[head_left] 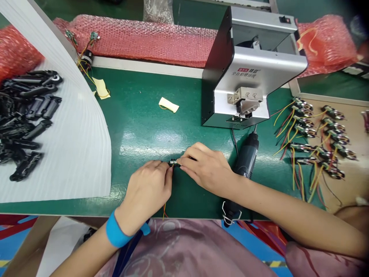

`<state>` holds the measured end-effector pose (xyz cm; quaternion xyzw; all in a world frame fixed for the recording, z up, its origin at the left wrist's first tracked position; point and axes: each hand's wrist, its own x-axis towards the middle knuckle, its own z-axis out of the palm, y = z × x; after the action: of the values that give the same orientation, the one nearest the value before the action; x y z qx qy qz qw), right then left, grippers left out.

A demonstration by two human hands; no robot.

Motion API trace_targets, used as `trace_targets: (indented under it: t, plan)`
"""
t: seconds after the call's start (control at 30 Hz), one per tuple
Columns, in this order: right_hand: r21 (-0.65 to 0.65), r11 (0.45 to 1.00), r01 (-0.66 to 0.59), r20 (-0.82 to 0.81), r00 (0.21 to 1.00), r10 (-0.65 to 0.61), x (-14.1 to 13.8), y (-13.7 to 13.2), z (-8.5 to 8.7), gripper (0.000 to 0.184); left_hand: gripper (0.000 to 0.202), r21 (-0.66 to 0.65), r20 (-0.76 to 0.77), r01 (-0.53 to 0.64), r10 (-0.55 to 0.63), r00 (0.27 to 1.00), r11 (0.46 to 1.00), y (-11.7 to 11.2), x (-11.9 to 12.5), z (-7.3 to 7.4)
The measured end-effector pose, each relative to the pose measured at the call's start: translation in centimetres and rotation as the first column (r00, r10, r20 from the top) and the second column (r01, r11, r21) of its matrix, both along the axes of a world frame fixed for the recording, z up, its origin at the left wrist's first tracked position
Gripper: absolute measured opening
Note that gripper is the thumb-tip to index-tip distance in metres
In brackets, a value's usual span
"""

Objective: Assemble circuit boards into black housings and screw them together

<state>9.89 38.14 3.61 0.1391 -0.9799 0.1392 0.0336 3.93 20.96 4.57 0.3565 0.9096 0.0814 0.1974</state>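
Both hands meet over a small black part with a little circuit board and wires point(173, 162), low in the middle of the green work surface. My left hand point(150, 182) pinches its left end, and a blue band circles that wrist. From the right, my right hand point(206, 169) grips the other end with fingertips pressed together. Thin red and yellow wires point(164, 211) hang below my left hand toward the front edge. Most of the part is hidden behind the fingers. Beside my right forearm lies a dark electric screwdriver point(247, 156), partly covered by the arm.
A silver screw feeder point(248, 69) stands at the back right. Several wired circuit boards point(331, 134) lie on a tan board at right. Black plastic housings point(25, 115) are heaped on white foam sheet point(83, 154) at left. Pink bubble wrap point(150, 40) runs along the back.
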Motion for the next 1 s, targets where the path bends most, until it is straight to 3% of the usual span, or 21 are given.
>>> trace_targets:
  t: [0.07,0.17,0.27,0.57,0.73,1.0]
  plan:
    - [0.000,1.000,0.003,0.020,1.000,-0.003,0.0,0.0,0.0,0.015,0.026,0.028,-0.006,-0.034,0.034,0.999,0.999,-0.3,-0.4,0.1]
    - [-0.002,1.000,0.003,0.033,0.999,-0.003,-0.1,0.0,0.1,0.015,0.013,0.178,0.046,-0.095,0.088,0.995,0.980,-0.5,-1.1,-0.2]
    - [-0.003,1.000,0.008,0.033,0.999,-0.008,-0.1,-0.1,0.0,0.015,0.017,0.296,0.113,-0.104,0.073,0.991,0.950,-0.5,-1.7,-0.7]
    - [-0.018,1.000,0.011,0.011,1.000,-0.011,-0.1,-0.1,-0.2,0.017,0.015,0.349,0.171,-0.076,0.016,0.985,0.934,-0.2,-2.4,-1.1]
    - [0.000,1.000,0.023,-0.025,0.999,-0.023,-0.1,-0.2,-0.2,0.018,0.014,0.400,0.093,-0.064,0.029,0.995,0.914,-0.6,-1.9,-1.8]
    - [-0.003,1.000,0.016,-0.036,0.999,-0.016,-0.3,-0.3,-0.1,0.019,0.021,0.552,0.090,0.072,-0.145,0.985,0.831,-1.9,-3.2,-2.9]
